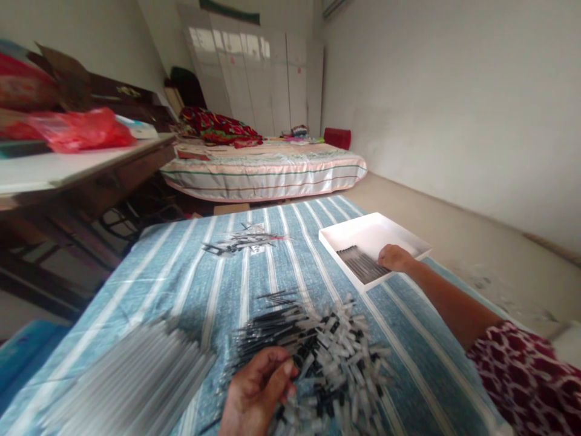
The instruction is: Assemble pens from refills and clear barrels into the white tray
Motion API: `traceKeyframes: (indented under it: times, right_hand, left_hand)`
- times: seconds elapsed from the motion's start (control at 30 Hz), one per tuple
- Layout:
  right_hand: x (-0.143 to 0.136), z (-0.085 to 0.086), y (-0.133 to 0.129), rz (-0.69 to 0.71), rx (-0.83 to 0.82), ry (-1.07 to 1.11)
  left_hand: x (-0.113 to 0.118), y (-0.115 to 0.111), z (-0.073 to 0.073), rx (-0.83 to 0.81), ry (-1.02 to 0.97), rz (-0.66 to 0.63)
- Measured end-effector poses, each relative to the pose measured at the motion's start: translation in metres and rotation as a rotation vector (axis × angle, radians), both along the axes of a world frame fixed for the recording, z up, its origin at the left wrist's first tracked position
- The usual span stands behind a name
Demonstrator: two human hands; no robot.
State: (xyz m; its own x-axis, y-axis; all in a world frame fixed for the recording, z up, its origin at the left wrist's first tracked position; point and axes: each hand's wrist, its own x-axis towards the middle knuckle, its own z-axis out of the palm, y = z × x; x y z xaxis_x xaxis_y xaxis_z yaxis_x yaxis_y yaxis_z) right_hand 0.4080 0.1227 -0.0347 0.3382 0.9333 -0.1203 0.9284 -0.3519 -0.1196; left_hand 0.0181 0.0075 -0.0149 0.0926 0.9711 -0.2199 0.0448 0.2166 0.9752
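In the head view, the right hand [394, 258] reaches into the white box [376, 227], at its dark sticks [362, 264]; its grip is unclear. The left hand [263, 384], fingers drawn together, is at the pile of small pieces [338, 351], beside grey tubes [136, 375] on the table [218, 284]. No writing is readable.

no readable text, brand or number, red marks [232, 60] on the pale wardrobe doors [272, 85] too small to make out
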Motion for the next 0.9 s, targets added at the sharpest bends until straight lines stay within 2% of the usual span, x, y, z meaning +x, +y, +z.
traceKeyframes:
  times: [0.2, 0.53, 0.7, 0.9]
  right_hand:
    - [-0.005, 0.008, -0.003, 0.05, -0.123, 0.036]
    - [-0.013, 0.008, -0.007, 0.026, -0.123, 0.019]
    - [-0.014, 0.011, -0.014, 0.034, -0.069, -0.02]
    - [-0.025, 0.025, -0.036, 0.041, 0.119, -0.085]
  left_hand:
    - [-0.001, 0.003, -0.008, 0.035, -0.019, -0.007]
    - [-0.003, 0.006, -0.009, 0.079, 0.01, -0.022]
    - [-0.004, 0.005, -0.01, 0.084, -0.024, -0.019]
    - [-0.007, 0.007, -0.01, 0.12, -0.03, -0.016]
